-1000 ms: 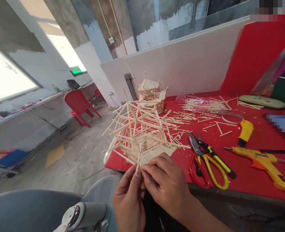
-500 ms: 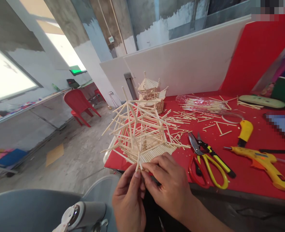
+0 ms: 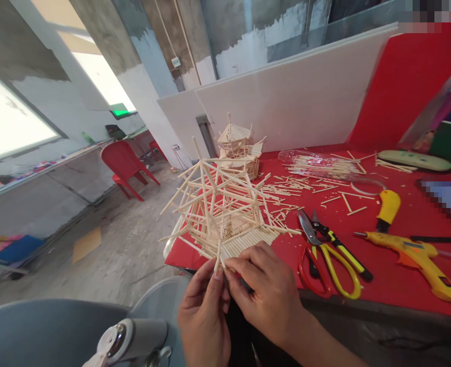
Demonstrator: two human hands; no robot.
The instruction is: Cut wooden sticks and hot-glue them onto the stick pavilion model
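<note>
A pavilion model (image 3: 214,204) built of thin wooden sticks stands at the near left corner of the red table (image 3: 282,270). Its frame is open, with one lower roof panel (image 3: 248,242) covered in side-by-side sticks. My left hand (image 3: 206,311) pinches the end of a stick (image 3: 218,257) at the model's near corner, thumb against fingers. Close beside it, my right hand (image 3: 266,290) pinches a short stick (image 3: 223,262) next to that panel. The fingertips of both hands nearly meet, and the fingers partly hide the stick ends.
Pliers-like cutters (image 3: 348,244), red-and-yellow-handled snips (image 3: 325,265) and a yellow glue gun (image 3: 412,250) lie right of my hands. Loose cut sticks (image 3: 286,188) and a plastic bag of sticks (image 3: 321,163) are behind. A second stick pavilion (image 3: 236,148) stands at the back; a grey bottle (image 3: 145,334) is lower left.
</note>
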